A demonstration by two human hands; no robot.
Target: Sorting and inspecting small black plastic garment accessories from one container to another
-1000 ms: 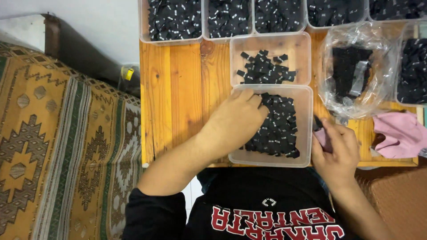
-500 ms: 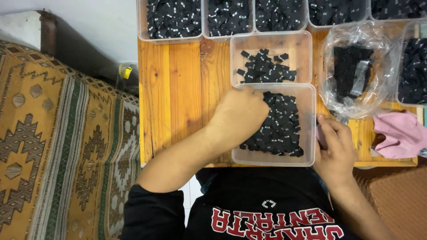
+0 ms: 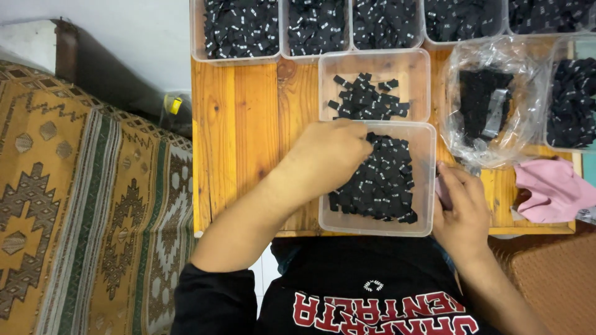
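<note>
Over the near clear tub (image 3: 424, 186) I see my left hand (image 3: 329, 158) has moved only a little since a second ago: it was deeper over the pile of small black labels (image 3: 382, 180), and now it has come back toward the left wall of the tub, its fingers (image 3: 360, 146) curled down and touching the top of the pile. I cannot tell if they pinch a label, because the back of the hand hides the tips. My right hand (image 3: 462, 211) has gone lower at the right wall of the tub; the pink piece (image 3: 443, 193) it held up before is now almost hidden, clenched between thumb and fingers. I judge the picking goes on in the same tub. A second tub (image 3: 329, 87) with fewer labels stands just behind, on the wooden surface (image 3: 248, 136).
</note>
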